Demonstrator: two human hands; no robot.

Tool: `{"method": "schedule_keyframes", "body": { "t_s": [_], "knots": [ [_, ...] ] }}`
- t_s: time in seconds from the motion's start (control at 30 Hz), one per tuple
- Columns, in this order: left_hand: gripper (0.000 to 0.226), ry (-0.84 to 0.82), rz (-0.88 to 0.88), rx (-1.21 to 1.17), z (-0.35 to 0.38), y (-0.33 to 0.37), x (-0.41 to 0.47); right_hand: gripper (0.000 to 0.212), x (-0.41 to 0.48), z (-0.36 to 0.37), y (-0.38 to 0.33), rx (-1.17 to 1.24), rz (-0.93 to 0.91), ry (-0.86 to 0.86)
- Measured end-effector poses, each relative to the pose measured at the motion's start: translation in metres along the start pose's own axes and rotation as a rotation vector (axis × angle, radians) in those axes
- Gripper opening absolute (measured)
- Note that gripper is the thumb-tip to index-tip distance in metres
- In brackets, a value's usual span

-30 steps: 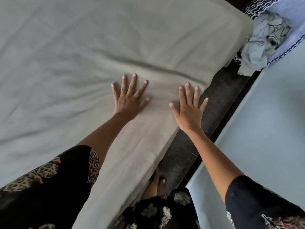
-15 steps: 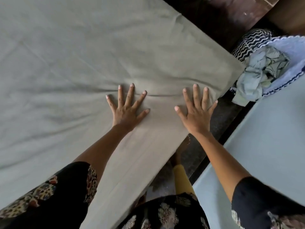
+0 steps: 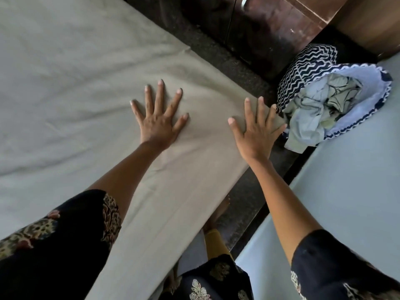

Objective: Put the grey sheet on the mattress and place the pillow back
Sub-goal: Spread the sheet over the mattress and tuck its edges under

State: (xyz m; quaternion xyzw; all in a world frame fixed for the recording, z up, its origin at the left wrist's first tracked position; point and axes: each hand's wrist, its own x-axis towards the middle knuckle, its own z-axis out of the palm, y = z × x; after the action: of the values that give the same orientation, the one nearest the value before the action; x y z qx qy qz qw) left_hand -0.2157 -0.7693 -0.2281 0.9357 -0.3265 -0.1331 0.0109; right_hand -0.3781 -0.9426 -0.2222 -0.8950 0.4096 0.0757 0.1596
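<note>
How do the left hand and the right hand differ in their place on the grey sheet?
The left hand lies well inside the grey sheet; the right hand lies at its corner, little finger at the edge. The left hand's fingers fan wider than the right hand's. Both are flat, palms down, fingers straight.

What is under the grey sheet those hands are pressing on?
The grey sheet covers the top and drapes over the near edge, so the mattress beneath is hidden; only its flat, raised shape shows. The left hand and right hand lie spread on it.
</note>
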Motion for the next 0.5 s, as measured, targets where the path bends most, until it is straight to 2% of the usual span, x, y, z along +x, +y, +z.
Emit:
{"method": "schedule_keyframes", "body": {
  "t_s": [0.17,0.3,0.4,0.5],
  "knots": [
    [0.062,-0.014,0.009,-0.015,-0.021,0.008,0.041,0.056,0.044,-0.017,0.019,0.128,0.089,-0.044],
    [0.053,-0.075,0.036,0.01,-0.046,0.03,0.095,0.034,0.063,-0.04,0.039,0.605,0.229,-0.088],
    [0.045,-0.124,0.056,0.007,-0.052,0.053,0.121,0.026,0.062,-0.042,0.056,0.748,0.336,-0.089],
    [0.028,-0.091,-0.035,-0.086,-0.057,0.066,0.136,0.011,0.061,-0.039,0.062,0.921,0.441,-0.156]
  ]
}}
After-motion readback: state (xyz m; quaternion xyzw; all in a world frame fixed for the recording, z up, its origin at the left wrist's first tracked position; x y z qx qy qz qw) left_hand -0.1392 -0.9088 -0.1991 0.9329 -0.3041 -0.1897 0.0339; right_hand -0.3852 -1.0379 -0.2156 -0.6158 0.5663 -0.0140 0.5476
